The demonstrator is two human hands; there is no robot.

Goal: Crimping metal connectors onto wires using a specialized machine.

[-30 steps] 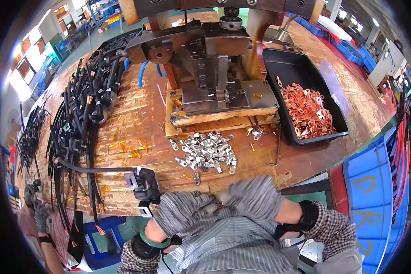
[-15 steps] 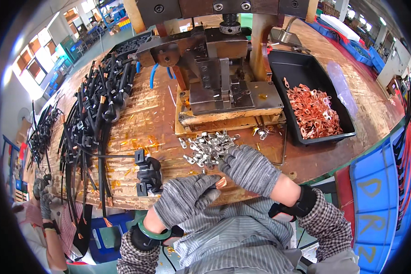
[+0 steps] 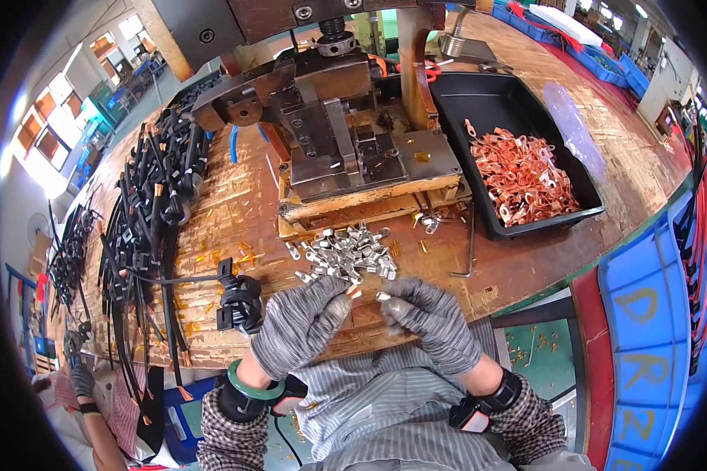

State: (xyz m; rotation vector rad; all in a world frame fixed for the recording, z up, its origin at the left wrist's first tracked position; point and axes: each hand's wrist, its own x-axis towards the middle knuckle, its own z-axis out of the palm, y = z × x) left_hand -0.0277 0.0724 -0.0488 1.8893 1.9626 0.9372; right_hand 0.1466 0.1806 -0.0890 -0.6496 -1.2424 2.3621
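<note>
My left hand (image 3: 300, 323), in a grey knitted glove, is closed around a cable end whose bare copper strands (image 3: 354, 291) stick out past the fingertips. Facing it, a small silver cable lug (image 3: 382, 297) sits pinched in my gloved right hand (image 3: 436, 323). A narrow gap separates the copper from the lug. Just beyond both hands lies a loose heap of silver cable lugs (image 3: 346, 253). Beside my left hand is a black moulded cable fitting (image 3: 239, 297), with a black cable running left from it. The rest of the held cable is hidden by the glove.
A heavy metal press (image 3: 346, 149) stands behind the lug heap. Right of it, a black tray (image 3: 479, 98) holds copper lugs (image 3: 522, 177). Bundled black cables (image 3: 153, 196) cover the left side. A hex key (image 3: 471, 243) lies near the tray. Another person's gloved hand (image 3: 80, 377) shows at lower left.
My right hand has drawn back from the silver heap toward me and now pinches a lug opposite the copper end. My left hand keeps its hold on the cable. The whole view has shifted slightly.
</note>
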